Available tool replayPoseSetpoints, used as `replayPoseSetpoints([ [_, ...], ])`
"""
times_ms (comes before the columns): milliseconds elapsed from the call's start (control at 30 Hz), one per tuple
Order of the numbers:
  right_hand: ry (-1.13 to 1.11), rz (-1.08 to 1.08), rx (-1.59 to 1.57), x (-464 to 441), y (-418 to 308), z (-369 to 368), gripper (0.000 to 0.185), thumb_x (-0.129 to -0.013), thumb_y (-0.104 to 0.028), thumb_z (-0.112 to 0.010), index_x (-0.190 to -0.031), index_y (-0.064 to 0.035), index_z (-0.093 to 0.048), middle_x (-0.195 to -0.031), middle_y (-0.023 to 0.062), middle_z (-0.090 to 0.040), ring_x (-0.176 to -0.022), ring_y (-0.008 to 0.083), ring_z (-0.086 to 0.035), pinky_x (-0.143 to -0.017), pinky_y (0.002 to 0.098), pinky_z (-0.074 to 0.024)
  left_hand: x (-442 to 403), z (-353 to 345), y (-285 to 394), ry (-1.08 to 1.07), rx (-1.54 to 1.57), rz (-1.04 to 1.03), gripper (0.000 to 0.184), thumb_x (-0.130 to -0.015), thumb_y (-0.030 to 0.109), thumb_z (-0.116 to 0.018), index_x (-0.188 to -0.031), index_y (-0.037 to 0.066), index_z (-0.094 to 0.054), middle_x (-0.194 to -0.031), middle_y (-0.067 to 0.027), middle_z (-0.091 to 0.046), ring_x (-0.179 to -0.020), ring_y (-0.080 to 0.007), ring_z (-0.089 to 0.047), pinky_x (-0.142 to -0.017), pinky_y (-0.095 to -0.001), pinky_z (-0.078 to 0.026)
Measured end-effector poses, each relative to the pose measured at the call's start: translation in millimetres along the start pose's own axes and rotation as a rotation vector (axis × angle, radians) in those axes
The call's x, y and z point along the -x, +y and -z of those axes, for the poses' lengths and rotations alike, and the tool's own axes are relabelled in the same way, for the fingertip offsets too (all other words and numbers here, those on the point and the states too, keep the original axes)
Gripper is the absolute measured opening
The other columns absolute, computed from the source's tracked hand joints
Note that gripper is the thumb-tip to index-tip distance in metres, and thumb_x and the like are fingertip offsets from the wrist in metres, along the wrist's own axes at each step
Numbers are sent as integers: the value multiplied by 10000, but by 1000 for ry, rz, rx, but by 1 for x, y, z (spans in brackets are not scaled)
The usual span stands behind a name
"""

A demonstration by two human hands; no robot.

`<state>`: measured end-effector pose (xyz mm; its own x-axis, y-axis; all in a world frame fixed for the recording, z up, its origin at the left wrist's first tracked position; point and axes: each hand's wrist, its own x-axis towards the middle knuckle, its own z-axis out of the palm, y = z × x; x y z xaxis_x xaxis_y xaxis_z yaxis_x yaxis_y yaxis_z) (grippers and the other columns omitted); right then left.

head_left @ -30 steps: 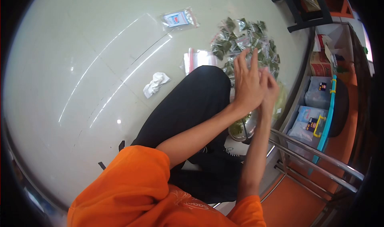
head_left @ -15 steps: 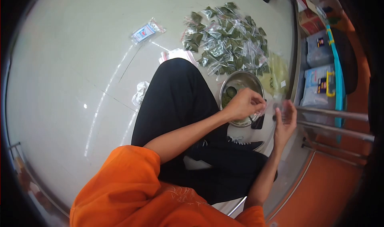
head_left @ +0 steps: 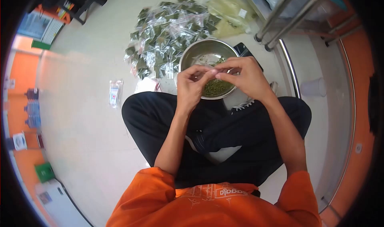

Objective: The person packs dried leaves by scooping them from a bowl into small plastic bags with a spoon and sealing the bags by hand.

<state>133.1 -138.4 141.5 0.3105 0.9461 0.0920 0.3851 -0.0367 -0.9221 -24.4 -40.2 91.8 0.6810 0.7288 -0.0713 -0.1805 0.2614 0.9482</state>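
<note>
My left hand [head_left: 195, 81] and my right hand [head_left: 244, 73] meet fingertip to fingertip above a metal bowl [head_left: 188, 55]. Both are closed in a pinch on what looks like the edge of a small clear plastic bag [head_left: 211, 66], mostly hidden by the fingers. Chopped green leaves [head_left: 216, 87] lie in the bowl below. Beyond the bowl spreads a heap of clear bags holding folded green pieces [head_left: 168, 31]. A stack of flat bags with pinkish edges [head_left: 148, 85] lies by my left knee.
A dark phone [head_left: 249, 55] lies right of the bowl, and a yellowish plastic bag [head_left: 230, 13] behind it. Metal rails [head_left: 296, 15] stand at upper right, near a translucent cup [head_left: 313, 87]. A packet [head_left: 115, 94] lies on the floor to the left.
My view has swung to the right, so the scene sits further left. My hands, apart before, have come together over the bowl; my right hand's spread fingers are now closed in a pinch.
</note>
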Motion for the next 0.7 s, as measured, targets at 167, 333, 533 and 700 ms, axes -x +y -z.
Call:
replayPoseSetpoints([
  [167, -71, -33, -111, -4, 19, 10, 202, -836, -103, -744, -1001, 13, -755, -840, 168, -738, -768, 219, -716, -738, 343, -548, -3, 5, -3, -31, -120, -109, 57, -915, 24, -718, -941, -27, -715, -912, -80, -728, -863, -124, -672, -838, -269, -526],
  [333, 101, 248, 198, -1, 6, -9, 109, -851, -62, -664, -860, 42, -696, -795, 165, -644, -766, 372, -636, -715, 434, -508, -1, -3, -2, -55, -272, -117, 138, -974, 105, -674, -978, -33, -665, -876, -48, -702, -847, -83, -653, -786, -229, -517],
  [533, 124, 297, 214, 1, 4, -18, 92, -855, -43, -639, -858, 43, -671, -811, 173, -609, -799, 373, -627, -725, 462, -491, -1, 1, -5, -60, -382, -157, 294, -1042, 193, -568, -901, -48, -662, -750, -70, -677, -687, -80, -591, -625, -265, -473],
  [700, 115, 166, 277, 0, 6, -21, 80, -840, -39, -639, -846, 41, -646, -842, 174, -604, -849, 370, -622, -741, 459, -492, 2, -12, -3, -21, -591, -252, 292, -1044, 155, -532, -869, -48, -650, -670, -97, -629, -621, -100, -545, -588, -297, -452],
])
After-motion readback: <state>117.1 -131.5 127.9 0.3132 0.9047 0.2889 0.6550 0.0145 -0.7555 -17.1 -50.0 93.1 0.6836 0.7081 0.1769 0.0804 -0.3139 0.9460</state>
